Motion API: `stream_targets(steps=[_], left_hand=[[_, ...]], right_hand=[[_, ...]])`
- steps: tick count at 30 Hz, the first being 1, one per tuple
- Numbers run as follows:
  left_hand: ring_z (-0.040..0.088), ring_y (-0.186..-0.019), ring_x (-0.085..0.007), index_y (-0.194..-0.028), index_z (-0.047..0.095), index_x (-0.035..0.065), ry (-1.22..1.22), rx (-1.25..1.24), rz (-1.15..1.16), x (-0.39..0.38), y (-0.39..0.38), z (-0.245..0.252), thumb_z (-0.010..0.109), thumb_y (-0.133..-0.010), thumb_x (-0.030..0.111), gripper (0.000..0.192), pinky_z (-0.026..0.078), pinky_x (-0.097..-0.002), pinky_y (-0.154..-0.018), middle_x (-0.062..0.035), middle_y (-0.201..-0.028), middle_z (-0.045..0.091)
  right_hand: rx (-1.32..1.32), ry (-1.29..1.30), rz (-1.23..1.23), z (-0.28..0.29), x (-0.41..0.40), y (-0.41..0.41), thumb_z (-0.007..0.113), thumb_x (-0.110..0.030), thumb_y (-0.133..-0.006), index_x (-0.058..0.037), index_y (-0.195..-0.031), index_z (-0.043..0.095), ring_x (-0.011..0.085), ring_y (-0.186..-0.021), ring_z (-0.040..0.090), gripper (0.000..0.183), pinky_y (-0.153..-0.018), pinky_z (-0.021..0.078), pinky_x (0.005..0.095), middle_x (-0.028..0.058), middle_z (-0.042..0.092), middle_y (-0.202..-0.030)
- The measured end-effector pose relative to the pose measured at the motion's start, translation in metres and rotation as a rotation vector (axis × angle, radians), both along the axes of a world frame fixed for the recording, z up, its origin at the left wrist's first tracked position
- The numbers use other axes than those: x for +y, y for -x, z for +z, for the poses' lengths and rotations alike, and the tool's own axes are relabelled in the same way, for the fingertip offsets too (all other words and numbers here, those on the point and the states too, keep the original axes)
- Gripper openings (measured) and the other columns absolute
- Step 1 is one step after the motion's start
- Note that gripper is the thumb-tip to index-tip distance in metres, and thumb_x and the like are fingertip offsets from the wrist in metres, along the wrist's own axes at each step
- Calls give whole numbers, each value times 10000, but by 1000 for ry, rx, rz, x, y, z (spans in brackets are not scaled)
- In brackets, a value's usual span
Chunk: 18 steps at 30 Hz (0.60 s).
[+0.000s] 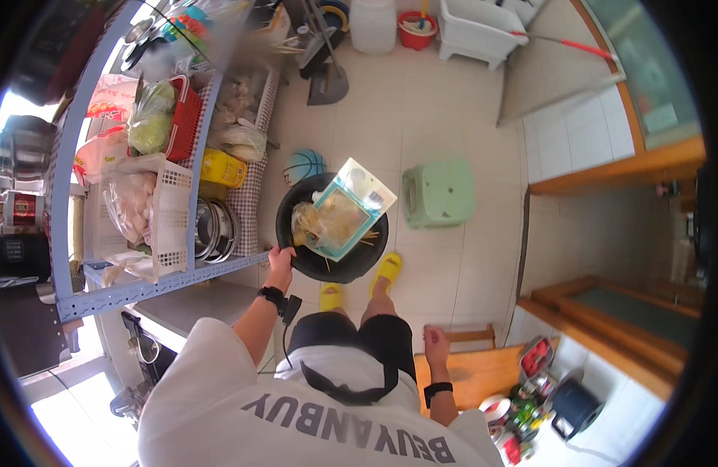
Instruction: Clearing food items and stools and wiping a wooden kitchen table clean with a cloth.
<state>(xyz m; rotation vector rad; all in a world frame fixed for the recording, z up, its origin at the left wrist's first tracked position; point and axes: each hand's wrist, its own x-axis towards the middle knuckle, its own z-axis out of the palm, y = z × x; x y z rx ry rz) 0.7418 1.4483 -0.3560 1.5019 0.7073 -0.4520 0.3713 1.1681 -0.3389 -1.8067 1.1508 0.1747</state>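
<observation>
My left hand (281,260) grips the near left rim of a round black basin or bin (330,274). Inside it lie a crumpled clear plastic bag (308,225), a few thin sticks (369,236) and a flat package with a teal border and a clear window (359,192), which leans over the far rim. To the right of my body hangs my right hand (436,344), close to the edge of a wooden table (475,370); it seems to hold nothing, with the fingers loosely curled. Both wrists wear black straps.
A green plastic stool (439,192) stands right of the basin, a blue ball (305,167) just beyond it. On the left is a blue metal shelf (230,267) with baskets and bowls. A dustpan (328,84), a red bucket (417,32) and a white tub (481,29) are farther off.
</observation>
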Motion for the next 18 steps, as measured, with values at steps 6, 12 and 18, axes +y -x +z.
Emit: stream_targets(steps=[6, 12, 18], left_hand=[[473, -536, -137, -752, 527, 67, 12, -18, 234, 15, -10, -35, 503, -600, -72, 207, 326, -244, -425, 1, -656, 513], [483, -545, -164, -688, 470, 80, 61, 62, 606, 76, -15, -132, 524, -567, -66, 197, 363, -263, -478, -13, -626, 478], [522, -745, -234, -750, 485, 65, -449, -186, 157, 122, -11, -257, 539, -611, -40, 182, 421, -316, -601, -55, -762, 495]], right_hand=[[-7, -17, 126, -2, -71, -34, 529, -69, -821, -18, -891, 591, 152, -672, 606, 106, -633, 487, 259, 77, 620, -732], [117, 1, 224, -40, -99, -38, 521, -19, -811, -6, -879, 586, 147, -673, 601, 95, -632, 480, 243, 76, 615, -745], [267, -8, 258, -80, -99, -46, 506, -21, -825, 11, -859, 588, 146, -668, 598, 95, -642, 483, 242, 78, 617, -761]])
